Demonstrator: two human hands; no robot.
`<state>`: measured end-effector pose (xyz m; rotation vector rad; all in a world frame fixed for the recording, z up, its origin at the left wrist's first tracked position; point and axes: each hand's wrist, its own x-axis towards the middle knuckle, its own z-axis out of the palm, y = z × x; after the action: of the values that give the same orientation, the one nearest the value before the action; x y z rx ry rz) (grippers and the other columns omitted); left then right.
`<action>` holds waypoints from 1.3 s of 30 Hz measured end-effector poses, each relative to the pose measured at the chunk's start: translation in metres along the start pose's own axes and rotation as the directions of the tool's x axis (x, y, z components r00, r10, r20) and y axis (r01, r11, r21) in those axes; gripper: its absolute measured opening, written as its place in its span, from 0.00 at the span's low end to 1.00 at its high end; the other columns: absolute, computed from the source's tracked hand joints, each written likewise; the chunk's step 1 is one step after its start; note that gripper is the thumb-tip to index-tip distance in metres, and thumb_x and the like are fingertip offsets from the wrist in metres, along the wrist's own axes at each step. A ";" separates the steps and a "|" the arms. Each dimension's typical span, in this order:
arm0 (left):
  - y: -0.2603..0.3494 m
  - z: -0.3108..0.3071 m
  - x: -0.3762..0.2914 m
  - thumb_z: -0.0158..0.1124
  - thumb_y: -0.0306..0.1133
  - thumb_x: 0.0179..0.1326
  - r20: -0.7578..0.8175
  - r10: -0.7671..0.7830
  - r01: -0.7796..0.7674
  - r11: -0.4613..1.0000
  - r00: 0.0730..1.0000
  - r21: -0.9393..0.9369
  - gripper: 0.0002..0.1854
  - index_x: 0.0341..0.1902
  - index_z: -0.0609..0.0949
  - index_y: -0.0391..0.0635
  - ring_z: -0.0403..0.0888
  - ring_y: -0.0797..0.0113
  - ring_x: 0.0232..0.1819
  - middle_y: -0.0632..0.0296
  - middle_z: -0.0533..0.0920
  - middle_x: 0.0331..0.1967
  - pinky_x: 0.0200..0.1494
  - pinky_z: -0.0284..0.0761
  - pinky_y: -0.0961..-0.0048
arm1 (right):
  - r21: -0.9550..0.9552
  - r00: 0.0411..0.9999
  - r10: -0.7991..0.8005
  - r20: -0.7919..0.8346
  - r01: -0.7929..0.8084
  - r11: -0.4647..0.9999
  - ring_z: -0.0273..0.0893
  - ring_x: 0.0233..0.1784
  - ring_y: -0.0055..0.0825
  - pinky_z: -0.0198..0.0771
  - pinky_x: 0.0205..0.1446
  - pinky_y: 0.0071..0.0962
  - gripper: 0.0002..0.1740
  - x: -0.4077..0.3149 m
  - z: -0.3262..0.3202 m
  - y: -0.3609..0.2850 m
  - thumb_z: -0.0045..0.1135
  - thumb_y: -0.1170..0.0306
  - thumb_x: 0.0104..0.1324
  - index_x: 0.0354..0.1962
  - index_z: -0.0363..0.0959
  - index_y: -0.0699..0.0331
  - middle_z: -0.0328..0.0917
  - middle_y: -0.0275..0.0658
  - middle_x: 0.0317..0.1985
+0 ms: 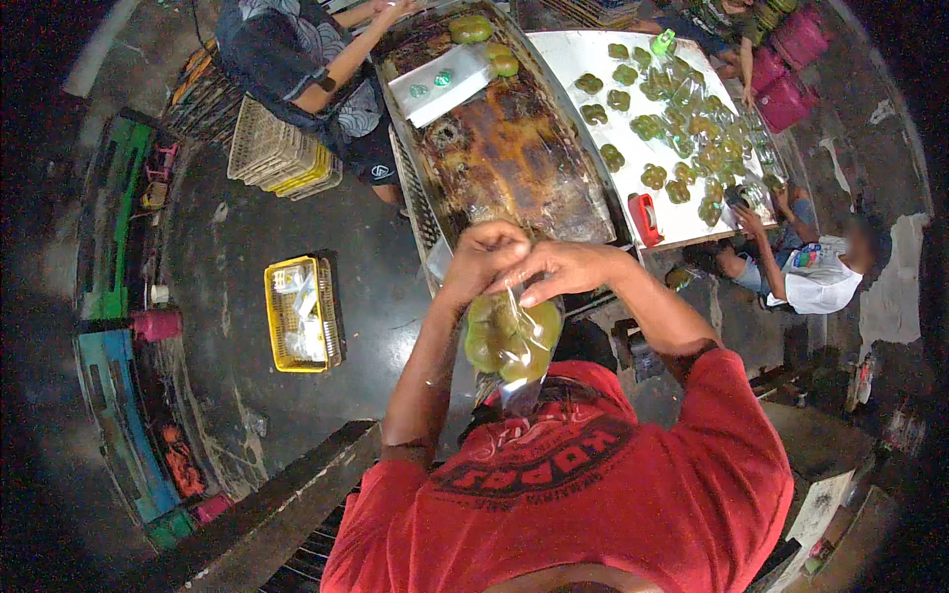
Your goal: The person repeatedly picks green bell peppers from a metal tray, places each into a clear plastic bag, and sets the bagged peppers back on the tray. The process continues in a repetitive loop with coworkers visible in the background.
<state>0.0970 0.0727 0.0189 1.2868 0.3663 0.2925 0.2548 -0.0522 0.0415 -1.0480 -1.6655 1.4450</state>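
Note:
Close in front of my chest hangs a clear plastic bag point(515, 337) with a lobed, green-brown bread roll inside it. My left hand point(482, 259) has its fingers curled at the gathered top of the bag. From the other side, my right hand point(574, 270) grips the same top edge, its thumb and fingers reaching over the plastic. The two hands touch or overlap there, and the exact pinch is partly hidden. Just beyond them lies a worn, brown-stained tray or tabletop point(511, 163).
A white sheet with green stickers point(442, 78) and unwrapped green rolls point(471, 30) lie at the far end. On the white table point(571, 59) are several bagged rolls point(712, 148) and a red tape dispenser point(645, 220). A yellow basket point(278, 348) stands on the floor. Other people work around the tables.

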 end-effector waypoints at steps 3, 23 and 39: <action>-0.007 0.007 0.014 0.66 0.29 0.58 -0.144 0.032 -0.014 0.992 0.989 0.124 0.04 0.32 0.79 0.43 0.72 0.81 0.34 0.72 0.76 0.28 0.41 0.69 0.80 | 0.218 0.973 0.160 -0.167 -0.122 0.968 0.74 0.53 0.27 0.66 0.60 0.29 0.24 -0.009 -0.017 0.023 0.54 0.56 0.69 0.56 0.75 0.63 0.81 0.40 0.49; -0.016 -0.008 0.058 0.69 0.33 0.57 -0.359 -0.099 0.138 0.987 0.928 0.084 0.08 0.33 0.83 0.40 0.74 0.79 0.33 0.65 0.81 0.31 0.37 0.68 0.79 | -0.090 0.664 -0.106 -0.740 0.059 0.994 0.73 0.37 0.23 0.66 0.44 0.25 0.10 0.007 -0.052 0.056 0.63 0.70 0.60 0.24 0.74 0.65 0.79 0.35 0.32; -0.005 -0.039 0.037 0.70 0.28 0.54 -0.422 0.083 -0.064 0.996 0.903 0.059 0.12 0.27 0.73 0.48 0.65 0.78 0.34 0.73 0.69 0.28 0.40 0.59 0.78 | -0.273 0.322 0.119 -0.939 -0.911 0.309 0.71 0.59 0.47 0.66 0.58 0.50 0.26 0.037 -0.181 0.220 0.64 0.59 0.57 0.48 0.74 0.66 0.77 0.51 0.51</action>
<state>0.1143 0.1202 0.0008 1.2775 0.6991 0.6375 0.4292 0.0720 -0.1498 -2.6719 -1.1066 0.1211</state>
